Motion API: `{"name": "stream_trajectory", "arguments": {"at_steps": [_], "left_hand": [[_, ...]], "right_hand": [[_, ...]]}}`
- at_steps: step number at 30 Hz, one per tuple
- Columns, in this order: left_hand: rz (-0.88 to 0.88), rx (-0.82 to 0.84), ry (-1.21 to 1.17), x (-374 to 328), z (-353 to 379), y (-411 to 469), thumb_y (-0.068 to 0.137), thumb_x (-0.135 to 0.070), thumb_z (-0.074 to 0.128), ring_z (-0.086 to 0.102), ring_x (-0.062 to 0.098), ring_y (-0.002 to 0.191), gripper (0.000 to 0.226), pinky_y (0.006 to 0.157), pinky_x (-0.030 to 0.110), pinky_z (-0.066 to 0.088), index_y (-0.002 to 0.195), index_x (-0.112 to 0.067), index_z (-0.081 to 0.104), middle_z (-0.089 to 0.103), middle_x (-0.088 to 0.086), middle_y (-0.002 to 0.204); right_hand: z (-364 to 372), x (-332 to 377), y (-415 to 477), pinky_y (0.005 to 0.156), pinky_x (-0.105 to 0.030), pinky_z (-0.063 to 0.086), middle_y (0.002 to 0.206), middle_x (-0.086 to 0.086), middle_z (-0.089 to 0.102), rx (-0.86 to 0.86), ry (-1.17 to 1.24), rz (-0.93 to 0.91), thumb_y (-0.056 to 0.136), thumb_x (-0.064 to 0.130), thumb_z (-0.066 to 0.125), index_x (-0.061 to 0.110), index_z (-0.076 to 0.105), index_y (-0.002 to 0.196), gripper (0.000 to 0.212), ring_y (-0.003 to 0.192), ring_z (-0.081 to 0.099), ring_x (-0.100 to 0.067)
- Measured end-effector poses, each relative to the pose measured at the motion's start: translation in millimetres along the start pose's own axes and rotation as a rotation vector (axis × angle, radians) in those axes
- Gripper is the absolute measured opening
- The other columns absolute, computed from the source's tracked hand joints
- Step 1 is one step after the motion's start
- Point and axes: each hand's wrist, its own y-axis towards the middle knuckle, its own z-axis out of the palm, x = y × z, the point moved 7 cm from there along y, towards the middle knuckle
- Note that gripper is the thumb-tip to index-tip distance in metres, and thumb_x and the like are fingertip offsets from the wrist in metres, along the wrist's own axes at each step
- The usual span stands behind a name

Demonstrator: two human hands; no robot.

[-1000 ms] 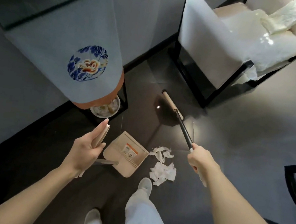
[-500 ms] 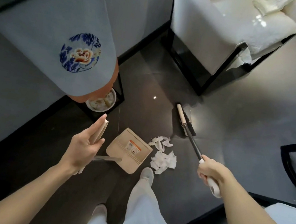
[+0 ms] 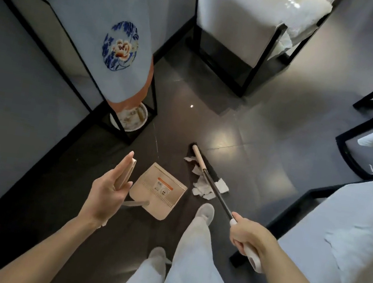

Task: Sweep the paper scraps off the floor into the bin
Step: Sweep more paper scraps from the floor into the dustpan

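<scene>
Paper scraps (image 3: 202,188): loose strip on the dark floor, ahead and left of the right hand (image 3: 247,236), whose fingers are curled tight round the white grip of the broom (image 3: 221,195); the shaft runs forward-left from that fist over the scraps, and the broom head touches the farthest pieces. Strip's long axis runs near-to-far, roughly along the shaft, just beside the dustpan (image 3: 158,190) on its right; the left hand (image 3: 106,194) lays straight, pressed-together fingers along the dustpan handle (image 3: 126,173), thumb pinching it. Judgement: the right hand is nearer, and the stroke should go leftward across the strip toward the pan, whose open lip I cannot tell.
</scene>
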Motion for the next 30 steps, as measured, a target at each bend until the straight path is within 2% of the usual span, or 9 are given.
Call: {"name": "stream_trajectory", "arguments": {"at_steps": [3, 6, 8, 11, 14, 16, 19, 24, 30], "left_hand": [[-0.027, 0.022, 0.012, 12.4, -7.9, -20.5, 0.088, 0.015, 0.052, 0.033, -0.002, 0.133, 0.076, 0.089, -0.001, 0.035, 0.135, -0.041, 0.029, 0.037, -0.018, 0.141], [-0.031, 0.013, 0.046, 21.7, -13.0, -41.3, 0.089, 0.013, 0.052, 0.032, 0.004, 0.135, 0.074, 0.083, -0.003, 0.037, 0.138, -0.037, 0.028, 0.036, -0.017, 0.140], [-0.024, -0.002, 0.078, 22.9, -13.9, -53.9, 0.089, 0.012, 0.052, 0.030, 0.006, 0.135, 0.072, 0.079, -0.006, 0.036, 0.138, -0.035, 0.027, 0.036, -0.015, 0.140], [-0.026, -0.036, 0.093, 26.1, -16.1, -70.9, 0.089, 0.011, 0.052, 0.029, 0.005, 0.132, 0.070, 0.074, -0.008, 0.035, 0.138, -0.033, 0.027, 0.035, -0.014, 0.140], [-0.009, -0.064, 0.145, 35.0, -22.6, -87.5, 0.088, 0.012, 0.054, 0.032, 0.005, 0.134, 0.074, 0.085, -0.006, 0.032, 0.137, -0.037, 0.028, 0.036, -0.014, 0.141], [0.001, -0.080, 0.170, 40.0, -26.4, -101.6, 0.087, 0.013, 0.054, 0.035, 0.000, 0.133, 0.078, 0.094, -0.001, 0.031, 0.135, -0.043, 0.029, 0.039, -0.012, 0.142], [-0.024, -0.117, 0.127, 42.0, -29.5, -129.2, 0.087, 0.014, 0.053, 0.035, -0.012, 0.127, 0.079, 0.097, 0.002, 0.031, 0.132, -0.046, 0.032, 0.042, -0.013, 0.141], [-0.031, -0.264, 0.127, 46.4, -29.5, -196.3, 0.086, 0.015, 0.055, 0.040, -0.019, 0.119, 0.076, 0.096, -0.001, 0.030, 0.134, -0.041, 0.036, 0.047, -0.023, 0.131], [-0.045, -0.354, 0.119, 57.3, -15.9, -262.5, 0.087, 0.012, 0.055, 0.039, -0.022, 0.118, 0.075, 0.097, 0.000, 0.030, 0.137, -0.039, 0.033, 0.045, -0.031, 0.131]], "right_hand": [[27.3, -7.5, -22.0, 0.081, -0.029, 0.048, 0.141, -0.004, 0.049, 0.034, -0.011, -0.030, 0.074, -0.005, 0.048, 0.027, 0.008, 0.155, 0.096, 0.092, 0.056, -0.021], [25.5, -21.4, -39.1, 0.075, -0.032, 0.054, 0.063, 0.005, 0.064, -0.010, -0.012, -0.035, 0.074, -0.004, 0.049, 0.028, 0.018, 0.153, 0.091, 0.058, 0.052, -0.016], [15.7, -25.5, -52.3, 0.077, -0.031, 0.056, 0.040, 0.008, 0.055, -0.041, -0.027, -0.045, 0.077, -0.001, 0.050, 0.029, 0.020, 0.152, 0.086, 0.053, 0.054, -0.016], [11.8, -21.3, -58.1, 0.079, -0.034, 0.054, 0.066, 0.008, 0.051, -0.081, -0.033, -0.078, 0.078, -0.003, 0.051, 0.027, 0.013, 0.154, 0.090, 0.056, 0.045, -0.014], [10.3, -6.9, -46.4, 0.068, -0.031, 0.052, 0.113, -0.011, 0.059, -0.151, -0.128, -0.096, 0.079, -0.009, 0.051, 0.026, 0.011, 0.155, 0.093, 0.073, 0.046, -0.022], [9.1, -1.1, -30.9, 0.064, -0.031, 0.052, 0.141, -0.012, 0.047, -0.218, -0.168, -0.109, 0.080, -0.011, 0.047, 0.025, 0.010, 0.155, 0.091, 0.090, 0.051, -0.026], [24.8, -8.0, -6.0, 0.051, -0.024, 0.047, 0.143, -0.011, 0.042, -0.265, -0.229, -0.116, 0.085, -0.006, 0.038, 0.026, 0.008, 0.156, 0.084, 0.099, 0.055, -0.027], [84.9, -37.9, 5.6, 0.050, -0.022, 0.042, 0.143, -0.012, 0.044, -0.166, -0.349, -0.112, 0.088, -0.002, 0.040, 0.022, 0.002, 0.155, 0.081, 0.103, 0.053, -0.026], [135.0, -78.3, -2.6, 0.069, -0.031, 0.043, 0.148, -0.009, 0.042, -0.115, -0.316, -0.113, 0.083, -0.003, 0.045, 0.025, -0.001, 0.155, 0.090, 0.114, 0.050, -0.030]]}}
